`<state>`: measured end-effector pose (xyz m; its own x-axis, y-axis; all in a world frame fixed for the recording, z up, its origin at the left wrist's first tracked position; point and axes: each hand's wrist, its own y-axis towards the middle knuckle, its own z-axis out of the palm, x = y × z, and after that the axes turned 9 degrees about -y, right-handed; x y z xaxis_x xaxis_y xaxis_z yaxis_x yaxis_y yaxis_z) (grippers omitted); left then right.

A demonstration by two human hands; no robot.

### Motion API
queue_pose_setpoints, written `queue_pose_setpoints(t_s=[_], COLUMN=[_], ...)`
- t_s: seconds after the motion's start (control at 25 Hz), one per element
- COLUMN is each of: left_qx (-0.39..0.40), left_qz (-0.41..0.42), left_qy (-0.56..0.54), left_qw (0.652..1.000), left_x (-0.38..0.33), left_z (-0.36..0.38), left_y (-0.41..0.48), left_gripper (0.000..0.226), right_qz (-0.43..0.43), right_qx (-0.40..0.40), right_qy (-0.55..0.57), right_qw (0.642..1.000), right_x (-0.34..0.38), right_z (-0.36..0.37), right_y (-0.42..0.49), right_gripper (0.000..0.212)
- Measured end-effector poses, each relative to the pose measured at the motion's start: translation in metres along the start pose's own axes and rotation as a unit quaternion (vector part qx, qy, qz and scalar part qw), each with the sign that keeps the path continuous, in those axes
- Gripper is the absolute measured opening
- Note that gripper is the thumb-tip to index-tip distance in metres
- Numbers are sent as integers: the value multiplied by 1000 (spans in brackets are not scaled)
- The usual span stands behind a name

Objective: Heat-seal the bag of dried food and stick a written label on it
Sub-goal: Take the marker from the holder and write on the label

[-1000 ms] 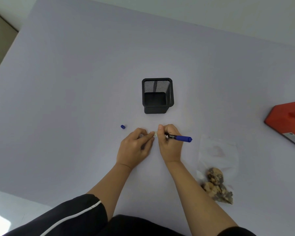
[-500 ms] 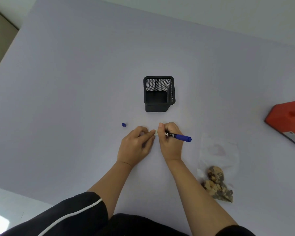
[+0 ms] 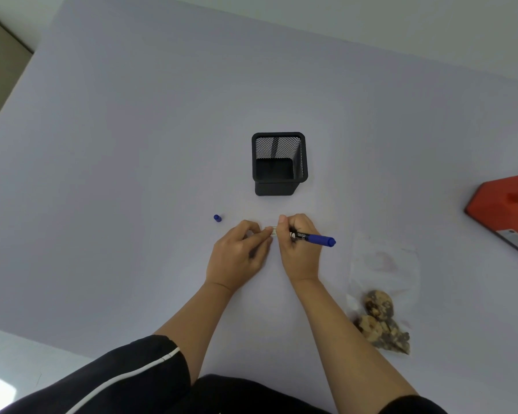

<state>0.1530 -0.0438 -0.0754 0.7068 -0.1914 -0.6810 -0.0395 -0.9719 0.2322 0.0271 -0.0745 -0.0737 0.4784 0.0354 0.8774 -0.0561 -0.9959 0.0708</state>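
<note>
Bag of dried food (image 3: 383, 264): clear plastic, lying flat on the desk (image 3: 132, 174) to the right of the right grip (image 3: 296, 249) and apart from it, touched by neither hand. The brown dried pieces (image 3: 377, 318) are bunched at the end nearest the person, and the far end is flat and see-through; whether its mouth is sealed cannot be told. Label (image 3: 270, 231): small pale strip on the desk between the two grips, mostly hidden by fingers; any writing on it is too small to read. Left grip (image 3: 237, 255): palm down, fingers curled, forefinger and thumb tips closed on the left end of the label, holding it to the desk. Right grip: closed around a marker (image 3: 311, 238), fingers curled round the black barrel near its tip; the tip end points down at the right end of the label and is hidden behind the fingers, while the blue rear end sticks out to the right past the knuckles. Marker cap (image 3: 217, 218): blue, loose on the desk, just beyond and to the left of the left grip, untouched. Pen holder (image 3: 277, 188): black mesh, square, upright, beyond both grips and apart from them. Heat sealer (image 3: 503, 204): red, far to the right of the right grip, cut by the frame edge. Sleeve (image 3: 132, 372): black with a white stripe, on the left arm.
</note>
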Motion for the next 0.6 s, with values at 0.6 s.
queue_pose_setpoints(t_s=[0.6], left_qx=[3], left_qz=[-72], left_qy=[-40], left_qw=[997], left_x=[0], left_z=[-2], left_y=[4], left_gripper=[18], right_qz=[11], right_qx=[-2], right_qy=[-14], right_qw=[1000], right_x=[-2], right_z=[0], right_y=[0], right_gripper=[30])
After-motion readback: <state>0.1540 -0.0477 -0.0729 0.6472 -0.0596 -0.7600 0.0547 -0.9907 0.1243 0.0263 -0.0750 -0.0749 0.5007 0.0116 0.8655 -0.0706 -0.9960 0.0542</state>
